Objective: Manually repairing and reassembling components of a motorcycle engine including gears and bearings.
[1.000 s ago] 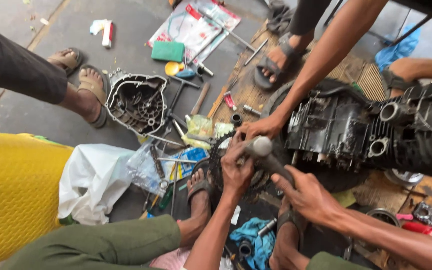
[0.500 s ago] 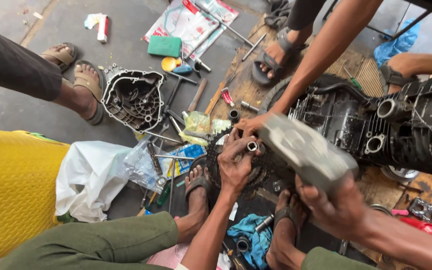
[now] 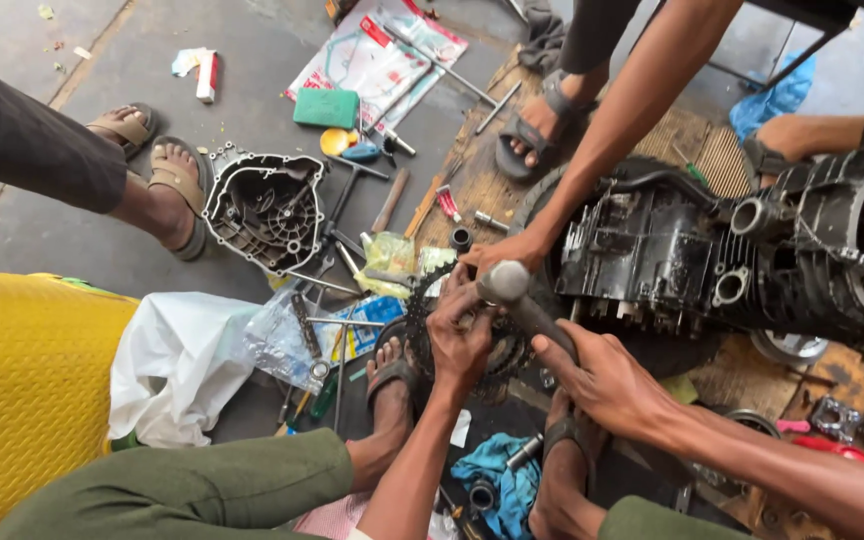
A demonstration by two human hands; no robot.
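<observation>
Right hand [image 3: 602, 375]: fingers wrapped tight on the dark handle of a hammer [image 3: 517, 300], metal head up, over the toothed part.
Left hand [image 3: 462, 335]: pressed flat on a round toothed clutch gear [image 3: 452, 325], fingers curled over its hub, closed on it.
Gear's place: on the dark mat on the floor, against the near left end of the black engine block [image 3: 732, 250], beside a sandalled foot [image 3: 392, 385].
Other hand: a co-worker's hand [image 3: 507, 250] reaches down from the top edge, fingertips on the block's left end, touching the hammer head.
Handling: gear judged heavy, stiff, oily, hence slippery; teeth sharp at the rim; best taken at the hub or flat across the face. Hammer best gripped low on the handle.
Around: open engine cover [image 3: 267, 210] on the concrete toward the left; white plastic bag [image 3: 177, 360] near the yellow cloth [image 3: 27, 400]; loose tools between.
Change: half a second ago a grey blurred casing part swept across the right hand; now gone, hammer head plain again. Left hand unmoved on the gear.
</observation>
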